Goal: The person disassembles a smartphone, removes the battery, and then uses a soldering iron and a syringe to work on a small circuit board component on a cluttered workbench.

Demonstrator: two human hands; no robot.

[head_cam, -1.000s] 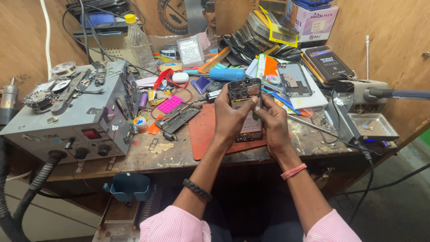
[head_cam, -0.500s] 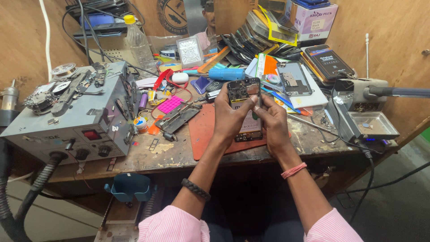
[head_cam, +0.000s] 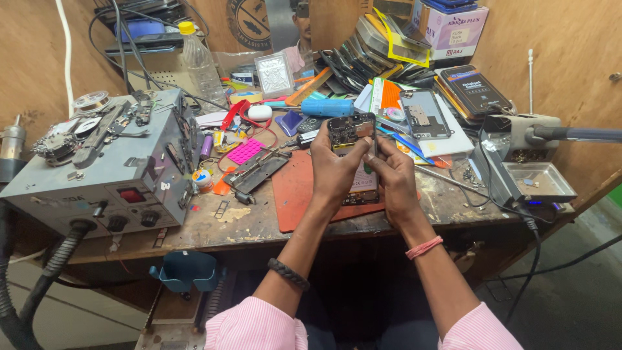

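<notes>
Opened phone [head_cam: 350, 133], gripped by left hand [head_cam: 337, 170], right hand [head_cam: 392, 175] pinching thin tool, metal tray [head_cam: 541, 181] holding small bits

A white cardboard box with pink print [head_cam: 453, 29] sits at the top right of the frame. Below it lies a black flat package with orange edging [head_cam: 472, 89]. A round dark sign [head_cam: 249, 23] hangs at top centre.

My sleeves are pink with fine white stripes, pushed up above the elbows at five and seven o'clock. My left hand [head_cam: 334, 170] has a dark braided band on the forearm below it; my right hand [head_cam: 394, 178] has a pink thread bracelet at the wrist.
</notes>
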